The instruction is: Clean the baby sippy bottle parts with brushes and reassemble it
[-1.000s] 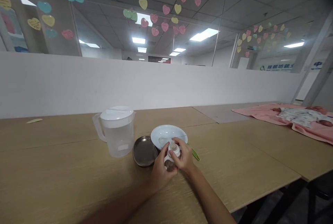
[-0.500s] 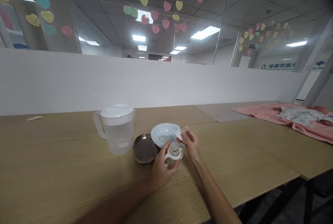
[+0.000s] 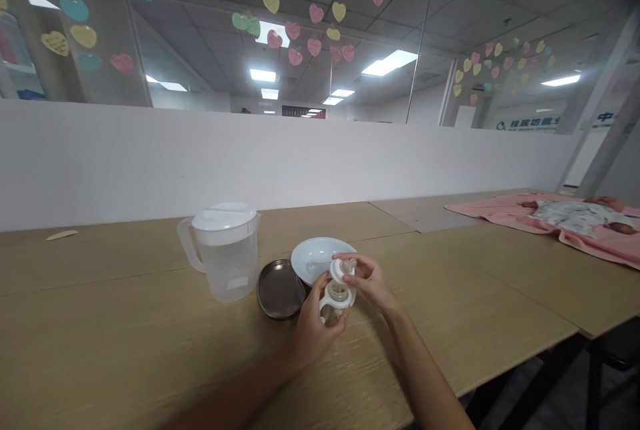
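A clear baby bottle [image 3: 336, 303] with white handles is gripped in my left hand [image 3: 315, 323], its neck facing up and uncovered. Just over that neck, my right hand [image 3: 369, 281] pinches a white collar with a clear nipple [image 3: 343, 270], tilted to the right. I cannot tell whether the collar touches the bottle's rim. Behind both hands lies a pale blue bowl [image 3: 305, 250], partly covered by them, with something clear inside. A dark oval metal tray [image 3: 281, 290] sits left of the bottle, beside the bowl.
A lidded translucent pitcher [image 3: 230, 263] stands left of the tray. Far right, a doll-like figure [image 3: 570, 217] in patterned clothing lies on a pink towel [image 3: 485, 211]. A flat beige piece [image 3: 62, 235] rests at far left. A white wall [image 3: 200, 163] rises behind the table [image 3: 150, 350].
My right hand has brought the nipple collar down and left, from above the bowl to just over the bottle neck. My left hand still holds the bottle. The view has shifted slightly.
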`<state>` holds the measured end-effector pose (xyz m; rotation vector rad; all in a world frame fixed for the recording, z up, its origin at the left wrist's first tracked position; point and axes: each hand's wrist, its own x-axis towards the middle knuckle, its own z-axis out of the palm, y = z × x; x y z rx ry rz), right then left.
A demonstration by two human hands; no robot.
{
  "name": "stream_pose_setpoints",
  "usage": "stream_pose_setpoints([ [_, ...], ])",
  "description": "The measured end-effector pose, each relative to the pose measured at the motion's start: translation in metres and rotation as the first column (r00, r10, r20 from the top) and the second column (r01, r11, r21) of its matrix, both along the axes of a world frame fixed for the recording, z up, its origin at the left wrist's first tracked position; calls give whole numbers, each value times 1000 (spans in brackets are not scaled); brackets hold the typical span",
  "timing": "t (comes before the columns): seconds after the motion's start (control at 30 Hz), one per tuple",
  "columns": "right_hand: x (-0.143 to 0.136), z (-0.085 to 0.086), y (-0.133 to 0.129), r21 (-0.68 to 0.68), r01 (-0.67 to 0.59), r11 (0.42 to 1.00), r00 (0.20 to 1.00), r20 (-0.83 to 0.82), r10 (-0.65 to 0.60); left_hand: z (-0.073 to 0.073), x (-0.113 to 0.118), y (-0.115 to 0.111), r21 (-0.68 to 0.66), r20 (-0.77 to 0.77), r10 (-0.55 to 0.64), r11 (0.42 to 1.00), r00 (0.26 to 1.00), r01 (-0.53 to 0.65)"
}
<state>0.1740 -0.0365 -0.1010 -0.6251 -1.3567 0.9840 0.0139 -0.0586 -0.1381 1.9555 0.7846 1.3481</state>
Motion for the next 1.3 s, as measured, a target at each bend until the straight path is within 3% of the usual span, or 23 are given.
stream_pose_setpoints([
  [0.2,3,2,10,2,77,997,951,-301,-73,-5,-2,1,-17,-14,22,1000,1000,-23],
  [0.33,6,17,26,45,120,992,905,-415,-91,-10,-3,4,-5,-20,29,1000,999,-29],
  [0.5,10,34,42,4,112,994,858,-505,-95,-10,-2,5,18,-41,42,999,998,-42],
  [0.7,11,14,61,-104,129,986,852,-497,-164,-10,-2,6,29,-65,48,999,997,-46],
  [0.87,15,-8,78,-187,367,911,841,-352,-411,-7,-2,3,24,-54,49,999,997,-47],
  [1.0,16,-14,83,-91,567,819,806,-144,-574,-5,-1,2,14,-65,66,998,996,-65],
  [1.17,11,-16,76,101,485,869,848,189,-495,-2,-1,1,27,-105,66,998,992,-64],
  [1.3,7,-18,66,161,356,921,770,508,-386,-2,-1,2,31,-128,69,997,989,-66],
])
